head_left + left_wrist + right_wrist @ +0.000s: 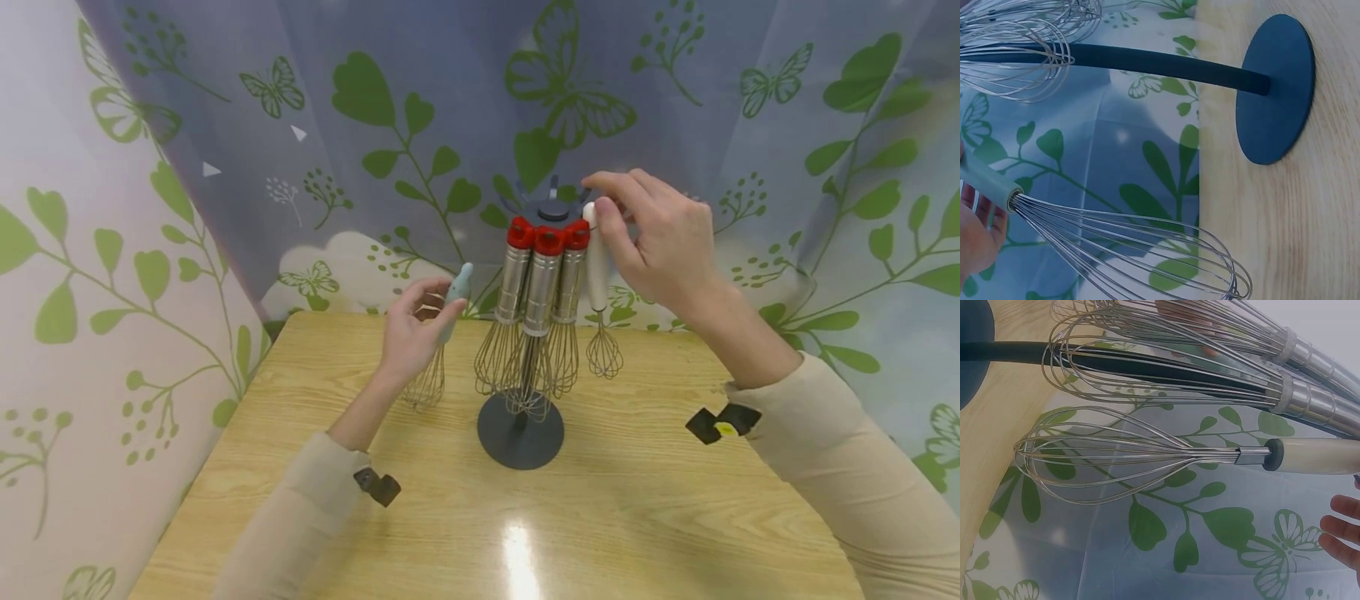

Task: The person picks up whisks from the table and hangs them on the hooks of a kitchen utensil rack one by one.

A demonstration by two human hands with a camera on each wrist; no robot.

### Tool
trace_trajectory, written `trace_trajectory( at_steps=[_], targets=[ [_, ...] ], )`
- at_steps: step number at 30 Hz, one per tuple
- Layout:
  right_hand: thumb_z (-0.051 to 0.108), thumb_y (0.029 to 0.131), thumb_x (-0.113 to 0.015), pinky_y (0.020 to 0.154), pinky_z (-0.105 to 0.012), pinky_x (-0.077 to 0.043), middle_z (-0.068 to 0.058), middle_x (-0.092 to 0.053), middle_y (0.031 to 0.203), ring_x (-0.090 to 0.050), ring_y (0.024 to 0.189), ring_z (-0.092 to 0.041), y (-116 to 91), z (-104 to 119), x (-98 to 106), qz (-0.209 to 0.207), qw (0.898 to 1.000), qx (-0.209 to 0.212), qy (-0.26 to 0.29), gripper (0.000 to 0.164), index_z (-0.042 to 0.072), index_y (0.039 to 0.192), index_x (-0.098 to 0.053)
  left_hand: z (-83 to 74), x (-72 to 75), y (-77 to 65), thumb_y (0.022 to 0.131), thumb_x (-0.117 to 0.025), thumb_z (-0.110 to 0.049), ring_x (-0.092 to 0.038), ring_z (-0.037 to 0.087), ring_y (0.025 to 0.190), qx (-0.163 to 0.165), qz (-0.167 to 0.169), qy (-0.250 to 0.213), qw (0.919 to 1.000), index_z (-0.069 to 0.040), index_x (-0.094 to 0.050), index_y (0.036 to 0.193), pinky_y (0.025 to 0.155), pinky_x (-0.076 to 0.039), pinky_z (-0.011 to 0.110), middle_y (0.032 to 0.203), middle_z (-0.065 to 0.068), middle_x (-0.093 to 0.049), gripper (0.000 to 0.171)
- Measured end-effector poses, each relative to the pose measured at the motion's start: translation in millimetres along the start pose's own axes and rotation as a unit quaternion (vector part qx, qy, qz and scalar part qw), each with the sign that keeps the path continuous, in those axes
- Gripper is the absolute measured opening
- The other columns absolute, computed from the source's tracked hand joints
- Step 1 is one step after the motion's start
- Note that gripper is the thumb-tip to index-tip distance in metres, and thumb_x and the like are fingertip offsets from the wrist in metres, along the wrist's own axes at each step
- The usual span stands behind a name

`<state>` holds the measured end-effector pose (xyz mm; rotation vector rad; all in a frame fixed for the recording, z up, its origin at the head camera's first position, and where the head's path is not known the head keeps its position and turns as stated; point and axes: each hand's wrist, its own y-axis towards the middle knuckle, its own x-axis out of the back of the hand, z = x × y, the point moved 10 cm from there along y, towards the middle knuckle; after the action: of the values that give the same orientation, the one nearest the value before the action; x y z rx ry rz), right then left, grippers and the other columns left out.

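Observation:
My left hand (416,325) holds a whisk by its pale blue-green handle (459,287), with the wire end (1141,237) pointing down, left of a dark whisk stand (521,431). Three whisks with steel handles (542,292) and red tops hang at the front of the stand. Beside them on the right is a whisk with a white handle (596,267) and a smaller wire head (1116,456). The thumb and forefinger of my right hand (663,233) pinch its top end, close to the stand's hooks. The other fingers (1341,528) are spread below the handle.
The stand's round base (1277,94) rests on a light wood table (622,500). Close behind the table hangs a curtain (450,83) with green leaves and butterflies, and a similarly patterned one (112,333) runs along the left side.

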<state>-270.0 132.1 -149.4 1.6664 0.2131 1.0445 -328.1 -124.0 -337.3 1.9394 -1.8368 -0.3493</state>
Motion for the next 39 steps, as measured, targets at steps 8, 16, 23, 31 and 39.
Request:
trace_trajectory(
  at_steps=[8, 16, 23, 31, 39],
  targets=[
    [0.036, 0.11, -0.039, 0.046, -0.034, -0.036, -0.017, -0.077, 0.095, -0.072, 0.071, -0.031, 0, -1, 0, -0.001, 1.0, -0.002, 0.001, 0.048, 0.006, 0.118, -0.075, -11.1, -1.9, 1.2, 0.095, -0.078, -0.009, -0.061, 0.008, 0.092, 0.001, 0.0, -0.004, 1.0, 0.002, -0.069, 0.123, 0.083, -0.055, 0.021, 0.112, 0.021, -0.069, 0.031],
    [0.038, 0.111, -0.037, 0.045, -0.035, -0.035, -0.016, -0.077, 0.094, -0.072, 0.069, -0.031, 0, 1, 1, -0.005, 1.0, -0.003, 0.002, 0.051, 0.006, 0.119, -0.075, -28.0, -4.9, 1.9, 0.095, -0.077, -0.005, -0.062, 0.006, 0.092, -0.009, 0.001, -0.019, 0.9998, 0.004, -0.067, 0.126, 0.081, -0.055, 0.018, 0.119, 0.022, -0.069, 0.034],
    [0.038, 0.11, -0.038, 0.045, -0.035, -0.036, -0.016, -0.076, 0.093, -0.071, 0.069, -0.03, 0, 1, 2, -0.007, 1.0, -0.002, 0.003, 0.05, 0.006, 0.119, -0.075, -39.4, -8.2, 2.6, 0.094, -0.077, -0.003, -0.062, 0.005, 0.091, -0.019, 0.004, -0.024, 0.9995, 0.007, -0.067, 0.125, 0.08, -0.055, 0.018, 0.118, 0.027, -0.068, 0.034],
    [0.037, 0.111, -0.039, 0.045, -0.035, -0.036, -0.017, -0.076, 0.094, -0.073, 0.07, -0.031, 0, 1, 0, -0.001, 1.0, 0.001, 0.001, 0.049, 0.005, 0.118, -0.075, -53.7, -9.6, 5.4, 0.094, -0.077, -0.005, -0.062, 0.009, 0.092, -0.027, 0.006, -0.028, 0.9992, 0.006, -0.067, 0.124, 0.082, -0.057, 0.024, 0.114, 0.023, -0.067, 0.033],
    [0.04, 0.111, -0.037, 0.045, -0.035, -0.035, -0.016, -0.077, 0.094, -0.072, 0.069, -0.031, 0, 2, 2, -0.006, 1.0, 0.001, 0.002, 0.052, 0.006, 0.118, -0.075, -66.2, -13.1, 11.0, 0.096, -0.076, -0.005, -0.062, 0.007, 0.094, -0.042, 0.012, -0.02, 0.9988, 0.005, -0.067, 0.126, 0.083, -0.056, 0.023, 0.113, 0.022, -0.068, 0.033]
  ],
)
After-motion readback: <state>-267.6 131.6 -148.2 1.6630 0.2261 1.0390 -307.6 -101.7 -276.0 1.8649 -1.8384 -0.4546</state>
